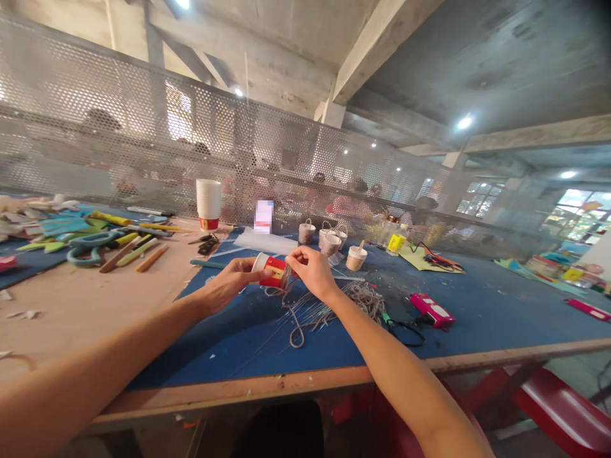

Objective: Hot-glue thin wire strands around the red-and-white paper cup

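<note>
My left hand (238, 280) is wrapped round a red paper cup (273, 272), which lies on its side in the air with its white rim toward the left. At the cup's base, my right hand (310, 267) pinches grey cord (287, 280) between thumb and fingers. Part of this cord hangs below the cup and ends in a loop (296, 337) over the blue mat. A tangled heap of grey cord (365, 302) lies on the mat right of my right wrist. The fingertips hide exactly where cord and cup meet.
A stack of paper cups (209, 202) stands at the back left, near scissors (90, 248) and several sticks. Small cord-handled buckets (330, 242) sit behind my hands. A magenta hot-glue-like device (432, 310) lies at right. Perforated metal screen (238, 146) closes off the back.
</note>
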### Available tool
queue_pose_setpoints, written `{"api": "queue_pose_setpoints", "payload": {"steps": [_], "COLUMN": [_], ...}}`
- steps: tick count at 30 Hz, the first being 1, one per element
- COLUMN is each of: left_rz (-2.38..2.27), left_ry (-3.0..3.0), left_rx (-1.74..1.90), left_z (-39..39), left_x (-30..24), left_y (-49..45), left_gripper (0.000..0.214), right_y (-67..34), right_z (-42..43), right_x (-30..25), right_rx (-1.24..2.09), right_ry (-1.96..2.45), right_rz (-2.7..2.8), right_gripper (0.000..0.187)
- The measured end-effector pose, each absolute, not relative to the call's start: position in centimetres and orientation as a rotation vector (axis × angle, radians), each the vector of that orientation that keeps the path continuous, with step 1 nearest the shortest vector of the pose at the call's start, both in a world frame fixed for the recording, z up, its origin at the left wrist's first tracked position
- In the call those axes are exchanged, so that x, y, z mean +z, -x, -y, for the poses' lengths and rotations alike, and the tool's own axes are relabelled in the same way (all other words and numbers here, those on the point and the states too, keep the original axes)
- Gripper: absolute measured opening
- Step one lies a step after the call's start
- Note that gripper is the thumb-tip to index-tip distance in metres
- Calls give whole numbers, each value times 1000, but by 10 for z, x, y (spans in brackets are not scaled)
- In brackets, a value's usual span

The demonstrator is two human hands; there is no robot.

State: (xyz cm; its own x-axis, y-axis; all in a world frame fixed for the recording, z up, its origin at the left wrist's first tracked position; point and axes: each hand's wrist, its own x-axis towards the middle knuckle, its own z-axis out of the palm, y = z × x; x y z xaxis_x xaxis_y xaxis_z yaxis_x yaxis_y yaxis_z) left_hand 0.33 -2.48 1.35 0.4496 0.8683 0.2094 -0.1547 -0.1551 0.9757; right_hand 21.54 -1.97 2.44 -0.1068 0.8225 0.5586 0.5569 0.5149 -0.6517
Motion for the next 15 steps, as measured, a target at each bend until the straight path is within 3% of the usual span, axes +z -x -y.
{"api": "queue_pose_setpoints", "payload": {"steps": [11,15], "left_rz": [-663,-654], "left_ry": [-1523,-1550], "left_rx": [1008,1033], "left_z": [22,17], "left_x": [12,9], "left_y": [1,2], "left_gripper": [33,28], "right_y": [-216,-220], "right_z": [13,11], "right_x": [19,17], "right_rx": [743,830], "right_ry": [1070,979], "right_rz": [1618,1557], "right_gripper": [16,26]}}
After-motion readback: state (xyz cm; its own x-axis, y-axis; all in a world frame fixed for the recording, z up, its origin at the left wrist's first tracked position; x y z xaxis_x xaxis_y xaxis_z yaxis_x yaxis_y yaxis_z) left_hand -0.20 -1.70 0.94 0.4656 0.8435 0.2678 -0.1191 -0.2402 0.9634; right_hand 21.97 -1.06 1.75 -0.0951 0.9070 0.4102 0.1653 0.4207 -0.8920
